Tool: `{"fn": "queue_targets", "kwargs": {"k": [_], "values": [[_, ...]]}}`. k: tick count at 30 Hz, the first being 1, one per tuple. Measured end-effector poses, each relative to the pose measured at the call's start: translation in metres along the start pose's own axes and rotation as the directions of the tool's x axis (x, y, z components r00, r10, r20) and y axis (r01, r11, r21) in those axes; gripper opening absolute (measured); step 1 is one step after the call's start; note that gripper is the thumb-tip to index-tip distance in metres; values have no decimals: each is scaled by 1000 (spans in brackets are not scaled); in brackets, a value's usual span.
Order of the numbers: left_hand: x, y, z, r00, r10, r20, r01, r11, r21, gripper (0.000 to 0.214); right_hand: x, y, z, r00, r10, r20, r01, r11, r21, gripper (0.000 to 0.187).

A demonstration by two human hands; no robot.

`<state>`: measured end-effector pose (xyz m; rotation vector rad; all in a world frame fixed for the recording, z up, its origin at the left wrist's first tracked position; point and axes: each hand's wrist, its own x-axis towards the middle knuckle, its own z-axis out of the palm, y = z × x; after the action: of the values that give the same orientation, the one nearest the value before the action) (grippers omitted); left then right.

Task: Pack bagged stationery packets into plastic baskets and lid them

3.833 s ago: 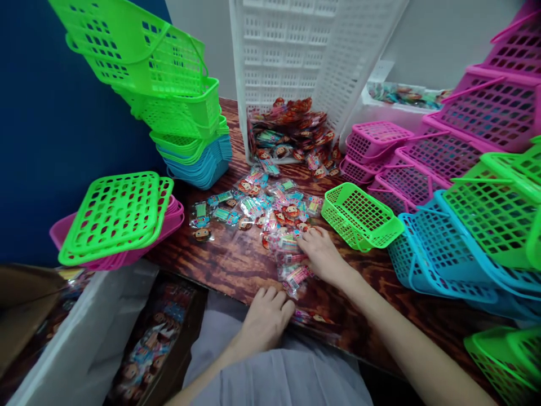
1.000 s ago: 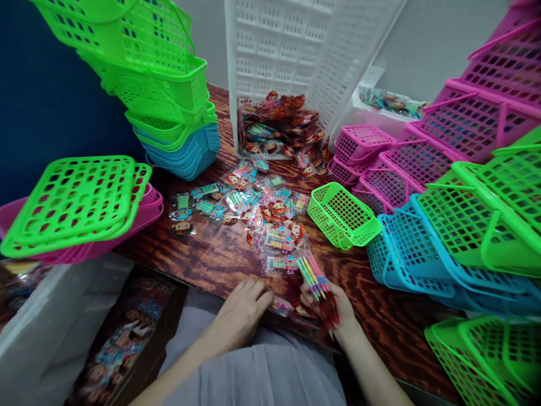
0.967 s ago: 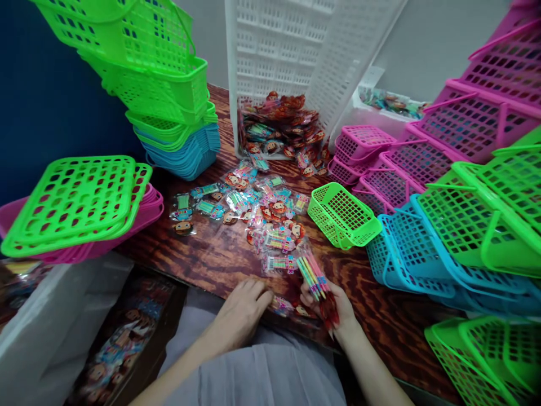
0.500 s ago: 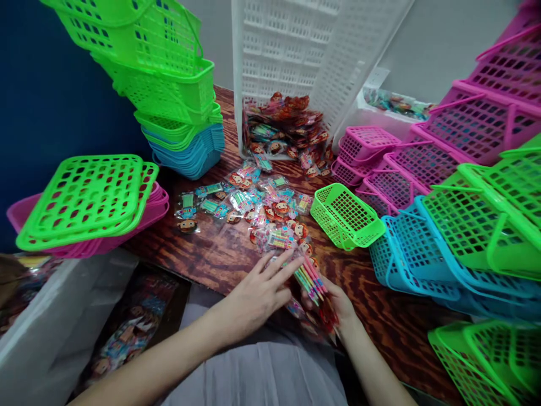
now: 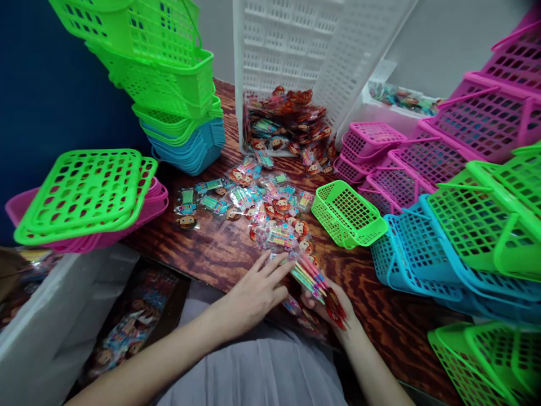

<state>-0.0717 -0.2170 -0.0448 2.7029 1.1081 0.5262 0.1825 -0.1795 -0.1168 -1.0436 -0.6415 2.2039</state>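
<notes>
My right hand [image 5: 333,307] grips a stack of clear toy packets [image 5: 315,277] with striped cards and red cartoon heads, held near the wooden table's front edge. My left hand [image 5: 257,290] has its fingers stretched out, the tips touching the left side of that stack. Just beyond lies a loose heap of the same packets [image 5: 262,206] spread over the table [image 5: 211,254]. A small green basket [image 5: 349,213] stands empty to the right of the heap.
A white crate [image 5: 291,51] tipped at the back spills packets [image 5: 287,127]. Green and blue basket stacks [image 5: 177,101] rise at back left, flat green and pink lids [image 5: 84,197] at left, pink, blue and green baskets [image 5: 456,214] at right. Boxes of packets [image 5: 127,327] sit below.
My right hand left the heap and drew back to the table edge holding a stack of packets. My left hand rose from the edge and reached over to touch the stack.
</notes>
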Motion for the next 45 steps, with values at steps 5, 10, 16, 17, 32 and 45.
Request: {"fn": "queue_targets", "kwargs": {"k": [5,10,16,17,32,45], "values": [[-2,1,3,1000,-19,11,19,999,-42,2,0,3,4,999,-40,-3,39,999,-15,35],[-12,5,9,998,-51,-32,48,996,-74,3,-11,-20,18,979,-198,-40,179,942,-282,41],[-24,13,15,993,-43,-106,40,999,-25,5,-35,-57,48,819,-531,217,256,-1,-967,50],[-24,14,17,993,-38,-110,36,999,-22,5,-36,-54,53,831,-475,289,224,-190,-956,50],[-39,8,32,987,-60,-147,53,997,-50,19,-42,-27,65,937,-321,135,115,-83,-990,88],[-28,9,27,991,-89,-98,90,996,10,22,-36,-24,62,943,-326,65,110,124,-986,54]]}}
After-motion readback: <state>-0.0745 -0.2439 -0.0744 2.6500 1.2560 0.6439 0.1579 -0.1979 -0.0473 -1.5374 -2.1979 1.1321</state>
